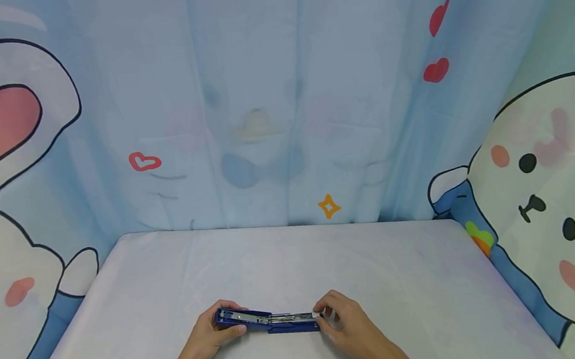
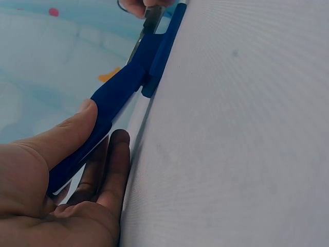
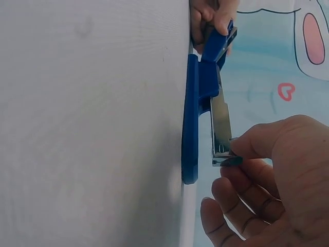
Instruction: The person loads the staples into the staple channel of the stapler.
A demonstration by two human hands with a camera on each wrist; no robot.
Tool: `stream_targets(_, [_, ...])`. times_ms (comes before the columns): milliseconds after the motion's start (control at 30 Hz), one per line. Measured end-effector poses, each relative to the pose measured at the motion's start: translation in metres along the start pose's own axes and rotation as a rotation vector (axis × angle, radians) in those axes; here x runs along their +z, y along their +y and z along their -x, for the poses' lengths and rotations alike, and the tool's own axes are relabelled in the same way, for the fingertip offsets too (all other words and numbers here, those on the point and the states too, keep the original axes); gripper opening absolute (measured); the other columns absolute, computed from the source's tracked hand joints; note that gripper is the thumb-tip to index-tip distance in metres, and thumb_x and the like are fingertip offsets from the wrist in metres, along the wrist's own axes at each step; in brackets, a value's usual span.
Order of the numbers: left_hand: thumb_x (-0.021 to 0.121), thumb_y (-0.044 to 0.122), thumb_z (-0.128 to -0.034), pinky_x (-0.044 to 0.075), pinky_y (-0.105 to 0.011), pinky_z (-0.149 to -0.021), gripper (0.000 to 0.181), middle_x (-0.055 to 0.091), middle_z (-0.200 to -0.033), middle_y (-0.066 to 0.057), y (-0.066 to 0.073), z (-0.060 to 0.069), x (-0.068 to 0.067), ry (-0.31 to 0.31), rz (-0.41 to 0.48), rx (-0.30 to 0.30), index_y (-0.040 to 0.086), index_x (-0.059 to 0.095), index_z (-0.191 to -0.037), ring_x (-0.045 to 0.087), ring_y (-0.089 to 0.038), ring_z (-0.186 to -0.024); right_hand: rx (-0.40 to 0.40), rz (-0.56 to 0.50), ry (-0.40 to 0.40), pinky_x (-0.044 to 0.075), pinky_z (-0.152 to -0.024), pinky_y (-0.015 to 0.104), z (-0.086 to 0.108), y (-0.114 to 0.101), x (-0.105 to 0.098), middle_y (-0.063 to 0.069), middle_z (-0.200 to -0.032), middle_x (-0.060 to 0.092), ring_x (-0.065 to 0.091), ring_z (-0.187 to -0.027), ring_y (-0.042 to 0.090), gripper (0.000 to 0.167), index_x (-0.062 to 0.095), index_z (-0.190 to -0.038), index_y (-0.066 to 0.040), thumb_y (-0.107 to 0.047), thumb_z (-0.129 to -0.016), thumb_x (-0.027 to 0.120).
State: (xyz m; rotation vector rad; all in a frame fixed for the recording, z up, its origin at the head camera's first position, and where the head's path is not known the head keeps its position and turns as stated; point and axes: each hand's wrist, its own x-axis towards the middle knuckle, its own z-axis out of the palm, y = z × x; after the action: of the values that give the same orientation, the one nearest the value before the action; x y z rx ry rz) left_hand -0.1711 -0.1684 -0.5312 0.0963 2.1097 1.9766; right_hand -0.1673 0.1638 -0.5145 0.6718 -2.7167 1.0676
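A blue stapler (image 1: 294, 328) lies opened wide over the table, its metal magazine (image 3: 221, 121) exposed. My left hand (image 1: 211, 332) grips the raised top arm at the left, thumb along its side in the left wrist view (image 2: 77, 149). At the other end, my right hand (image 1: 350, 323) pinches the tip of the magazine between thumb and index finger; its other fingers are loosely curled below in the right wrist view. The blue base (image 3: 190, 123) runs along the table surface. Whether staples are inside cannot be told.
The table (image 1: 295, 259) has a white cloth. Behind it hangs a light blue curtain (image 1: 255, 61) with hearts and cartoon animals, which also shows at both sides.
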Motion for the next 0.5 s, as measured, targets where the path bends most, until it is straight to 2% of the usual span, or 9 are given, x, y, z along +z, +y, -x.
stream_targets(300, [0.086,0.017,-0.0890,0.052,-0.019,-0.093,0.053,0.069,-0.133,-0.014,-0.0003,-0.0001,-0.0004,-0.009,0.012,0.007,-0.002,0.060,-0.130,0.063,-0.018,-0.117,-0.021,-0.004,0.001,0.054,-0.073,0.021,-0.0006,-0.0002,-0.0001,-0.010,-0.099,0.066,0.060,-0.086,0.007,0.016,0.071,-0.101,-0.017,-0.004,-0.093,0.077])
stream_targets(500, [0.087,0.016,-0.0887,0.052,-0.019,-0.093,0.052,0.070,-0.132,-0.014,0.0006,-0.0002,0.0003,-0.002,0.010,0.005,-0.002,0.060,-0.130,0.063,-0.018,-0.116,0.006,-0.002,-0.013,0.053,-0.072,0.021,-0.0004,-0.0017,0.0000,-0.010,-0.098,0.065,0.058,-0.085,0.006,0.016,0.071,-0.100,-0.017,-0.004,-0.093,0.077])
